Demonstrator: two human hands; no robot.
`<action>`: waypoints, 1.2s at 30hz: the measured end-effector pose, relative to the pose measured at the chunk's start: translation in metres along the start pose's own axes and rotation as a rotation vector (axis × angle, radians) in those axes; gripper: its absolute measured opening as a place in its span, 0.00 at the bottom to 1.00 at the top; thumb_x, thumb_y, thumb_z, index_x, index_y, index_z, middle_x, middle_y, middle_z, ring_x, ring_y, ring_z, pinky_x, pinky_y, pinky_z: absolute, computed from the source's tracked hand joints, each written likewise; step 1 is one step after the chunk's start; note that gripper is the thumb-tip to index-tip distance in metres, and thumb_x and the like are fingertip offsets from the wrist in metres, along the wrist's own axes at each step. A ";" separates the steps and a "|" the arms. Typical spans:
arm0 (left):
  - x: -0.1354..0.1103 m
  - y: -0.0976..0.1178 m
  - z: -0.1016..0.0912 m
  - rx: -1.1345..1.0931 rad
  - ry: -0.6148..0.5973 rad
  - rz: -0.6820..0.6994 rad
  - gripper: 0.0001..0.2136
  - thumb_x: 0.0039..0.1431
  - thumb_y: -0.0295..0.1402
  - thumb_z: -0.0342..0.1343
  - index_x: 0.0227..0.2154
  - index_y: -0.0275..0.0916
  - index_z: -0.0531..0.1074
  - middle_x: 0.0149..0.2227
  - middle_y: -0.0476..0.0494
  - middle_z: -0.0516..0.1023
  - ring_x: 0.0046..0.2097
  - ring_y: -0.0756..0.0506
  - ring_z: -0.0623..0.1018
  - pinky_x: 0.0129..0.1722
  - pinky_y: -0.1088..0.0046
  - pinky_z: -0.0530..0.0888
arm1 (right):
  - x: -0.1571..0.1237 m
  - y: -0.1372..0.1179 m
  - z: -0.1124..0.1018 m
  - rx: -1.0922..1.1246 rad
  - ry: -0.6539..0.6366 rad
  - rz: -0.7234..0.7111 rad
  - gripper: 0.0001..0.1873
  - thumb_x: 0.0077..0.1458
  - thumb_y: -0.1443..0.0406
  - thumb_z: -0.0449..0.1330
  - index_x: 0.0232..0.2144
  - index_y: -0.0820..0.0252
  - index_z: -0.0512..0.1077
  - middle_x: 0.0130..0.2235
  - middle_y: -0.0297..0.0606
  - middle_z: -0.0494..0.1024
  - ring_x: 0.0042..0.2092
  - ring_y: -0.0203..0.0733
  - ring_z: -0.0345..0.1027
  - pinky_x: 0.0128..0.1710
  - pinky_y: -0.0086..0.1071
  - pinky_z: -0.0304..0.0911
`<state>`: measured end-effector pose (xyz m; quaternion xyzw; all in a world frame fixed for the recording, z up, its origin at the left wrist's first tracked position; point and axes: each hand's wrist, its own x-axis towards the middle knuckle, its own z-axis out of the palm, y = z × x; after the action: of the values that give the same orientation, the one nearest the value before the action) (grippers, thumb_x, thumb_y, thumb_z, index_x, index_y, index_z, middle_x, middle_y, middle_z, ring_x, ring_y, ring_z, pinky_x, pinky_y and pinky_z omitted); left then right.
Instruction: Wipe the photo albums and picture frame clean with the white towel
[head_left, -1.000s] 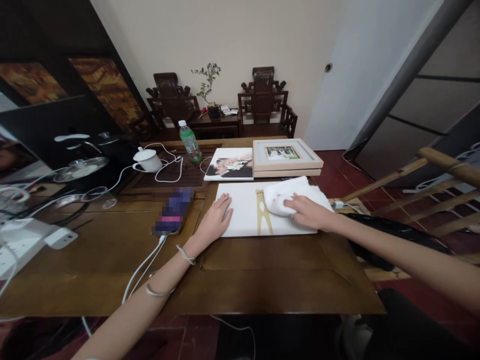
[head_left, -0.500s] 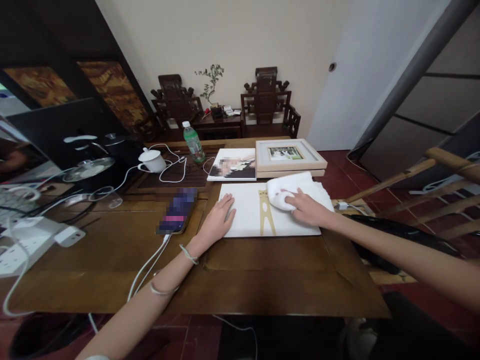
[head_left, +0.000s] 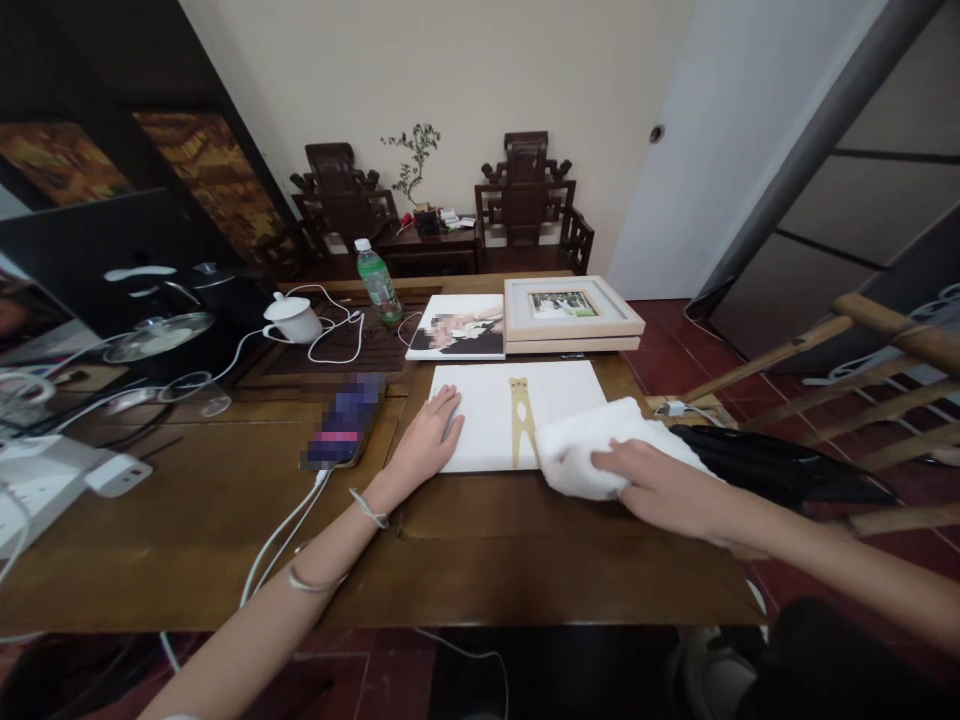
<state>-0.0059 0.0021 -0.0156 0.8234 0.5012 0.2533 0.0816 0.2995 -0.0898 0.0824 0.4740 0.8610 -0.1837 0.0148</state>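
A white flat panel [head_left: 484, 430] lies on the wooden table, with a gold easel-style stand [head_left: 520, 410] fixed down its middle; it looks like the back of a picture panel. Flat on the panel's left edge rests my left hand [head_left: 431, 435], fingers stretched out. My right hand [head_left: 652, 485] is closed on a white cloth [head_left: 577, 455], bunched over the panel's lower right corner and hanging past its edge. That corner is hidden under the cloth.
Behind the panel lie a photo panel [head_left: 469, 330] and stacked framed pictures [head_left: 574, 310]. To the left are a phone [head_left: 349, 420] with a charging cable, a bottle [head_left: 379, 285], a lidded cup [head_left: 294, 320] and a power strip [head_left: 45, 480]. A wooden chair [head_left: 840, 350] stands at right.
My right hand has drawn the cloth toward me, from the panel's upper right to its lower right corner. My left hand stays on the left edge. The view has shifted slightly.
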 end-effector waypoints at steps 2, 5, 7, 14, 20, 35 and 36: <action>0.000 0.000 0.000 -0.003 0.002 0.002 0.20 0.64 0.34 0.43 0.55 0.27 0.65 0.61 0.28 0.64 0.64 0.36 0.60 0.61 0.51 0.61 | 0.020 0.013 -0.004 -0.028 0.046 -0.028 0.16 0.43 0.76 0.47 0.33 0.59 0.67 0.33 0.42 0.72 0.40 0.48 0.66 0.40 0.36 0.60; 0.000 -0.001 0.000 -0.001 0.001 0.005 0.21 0.64 0.34 0.43 0.55 0.27 0.65 0.61 0.27 0.64 0.64 0.36 0.61 0.61 0.51 0.61 | 0.056 0.030 -0.009 -0.068 0.129 -0.060 0.12 0.44 0.74 0.47 0.32 0.59 0.65 0.32 0.41 0.72 0.38 0.47 0.65 0.39 0.36 0.58; 0.000 -0.001 0.000 0.003 -0.002 0.004 0.21 0.64 0.34 0.43 0.55 0.27 0.65 0.61 0.27 0.64 0.64 0.36 0.61 0.61 0.51 0.61 | 0.080 0.036 -0.012 -0.067 0.177 -0.031 0.12 0.45 0.73 0.47 0.32 0.60 0.65 0.33 0.42 0.73 0.37 0.47 0.65 0.38 0.36 0.58; 0.000 -0.002 0.001 -0.005 -0.003 0.005 0.20 0.64 0.33 0.43 0.55 0.27 0.65 0.61 0.28 0.64 0.64 0.37 0.61 0.62 0.52 0.61 | 0.136 0.014 -0.004 -0.077 0.253 0.035 0.20 0.47 0.76 0.45 0.42 0.64 0.67 0.47 0.53 0.73 0.50 0.56 0.64 0.47 0.50 0.58; 0.000 -0.004 0.003 -0.032 0.013 0.017 0.20 0.64 0.34 0.44 0.55 0.29 0.65 0.60 0.28 0.64 0.64 0.37 0.61 0.61 0.50 0.61 | 0.113 -0.009 0.021 -0.222 0.182 -0.120 0.25 0.45 0.78 0.49 0.47 0.65 0.68 0.65 0.53 0.54 0.67 0.61 0.35 0.56 0.68 0.42; 0.000 0.000 0.002 -0.016 0.015 0.004 0.19 0.64 0.33 0.43 0.55 0.31 0.65 0.61 0.30 0.64 0.64 0.37 0.61 0.61 0.51 0.61 | 0.046 -0.036 0.033 -0.293 0.022 -0.439 0.19 0.47 0.71 0.55 0.43 0.62 0.74 0.65 0.51 0.55 0.67 0.62 0.36 0.58 0.67 0.42; 0.000 0.000 0.001 -0.018 0.010 0.002 0.20 0.64 0.33 0.43 0.55 0.30 0.65 0.61 0.29 0.64 0.64 0.37 0.60 0.61 0.51 0.61 | 0.052 -0.032 0.030 -0.290 0.019 -0.452 0.20 0.46 0.72 0.54 0.43 0.62 0.73 0.64 0.51 0.56 0.67 0.61 0.37 0.59 0.66 0.42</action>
<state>-0.0050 0.0025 -0.0167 0.8218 0.4986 0.2619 0.0864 0.2401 -0.0727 0.0537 0.2645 0.9624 -0.0527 0.0329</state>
